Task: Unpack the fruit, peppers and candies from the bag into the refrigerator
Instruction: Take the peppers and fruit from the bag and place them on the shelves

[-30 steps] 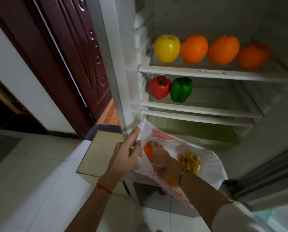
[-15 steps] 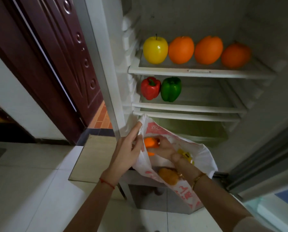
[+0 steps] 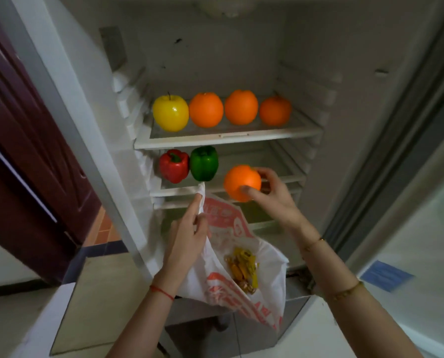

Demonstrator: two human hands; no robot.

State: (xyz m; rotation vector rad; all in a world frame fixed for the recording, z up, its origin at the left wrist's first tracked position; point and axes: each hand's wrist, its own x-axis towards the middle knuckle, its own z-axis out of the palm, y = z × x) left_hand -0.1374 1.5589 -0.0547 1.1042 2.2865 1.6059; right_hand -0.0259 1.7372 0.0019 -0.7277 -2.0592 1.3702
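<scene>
A person's right hand is gripping an orange pepper in front of the refrigerator's second shelf, right of a green pepper. The left hand is pinching the rim of a white plastic bag holding yellow-wrapped candies.

Dim indoor light, soft focus, wide-angle bending at edges, blurred lower right

Single head view, looking forward-down, close into open refrigerator interior.
</scene>
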